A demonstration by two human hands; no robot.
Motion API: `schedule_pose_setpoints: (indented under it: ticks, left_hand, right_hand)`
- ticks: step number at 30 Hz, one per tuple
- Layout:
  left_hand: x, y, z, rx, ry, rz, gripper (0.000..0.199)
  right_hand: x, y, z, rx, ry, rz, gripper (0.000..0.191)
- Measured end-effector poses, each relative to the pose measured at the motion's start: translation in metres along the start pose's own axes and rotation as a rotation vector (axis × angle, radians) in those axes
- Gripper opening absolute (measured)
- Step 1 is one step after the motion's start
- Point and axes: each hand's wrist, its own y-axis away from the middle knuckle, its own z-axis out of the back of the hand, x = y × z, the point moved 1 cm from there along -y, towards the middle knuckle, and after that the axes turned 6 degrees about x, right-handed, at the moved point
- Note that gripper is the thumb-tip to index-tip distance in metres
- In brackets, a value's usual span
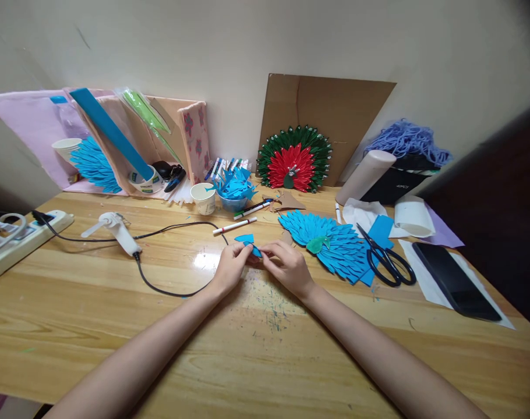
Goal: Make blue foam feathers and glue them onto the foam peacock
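Observation:
Near the middle of the table, my left hand [231, 267] pinches a small piece of blue craft foam [255, 251]. Fingertips of my right hand [290, 267] close on the pointed end of the same piece. Just beyond the left fingers is another blue cut piece [244, 238]. To the right of my hands lies a fan of layered blue leaf shapes [335, 244] with a green bird-like shape [317, 244] on it. Black-handled scissors [385, 262] rest beside the fan, over blue strips [381, 230].
A white hot glue gun [122, 234] with a black cord lies left, near a power strip [27, 238]. Behind stand a paper cup [202, 199], a bowl of blue scraps [233, 201] and a red-green peacock [293, 160] against cardboard [347, 116]. A phone [455, 282] lies right.

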Motion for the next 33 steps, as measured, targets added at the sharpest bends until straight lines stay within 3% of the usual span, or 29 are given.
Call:
schedule_pose_setpoints:
  ticks: [6, 15, 24, 33]
  left_hand:
    - [-0.0063, 0.0026, -0.0016, 0.006, 0.02, 0.019, 0.034]
    - [-0.0051, 0.0007, -0.0023, -0.021, 0.025, 0.017, 0.034]
    - [-0.005, 0.0012, -0.0035, 0.044, -0.029, -0.021, 0.035]
    - [-0.0079, 0.0055, -0.0047, -0.022, -0.123, -0.085, 0.029]
  right_hand:
    - [0.0009, 0.0007, -0.0014, 0.005, 0.05, 0.049, 0.017]
    - [0.0003, 0.0011, -0.0029, 0.0, -0.038, 0.004, 0.018]
    - [-0.0007, -0.0017, -0.0005, -0.104, -0.171, -0.119, 0.013]
    - [-0.0001, -0.0019, 0.0012, -0.179, -0.163, -0.138, 0.014]
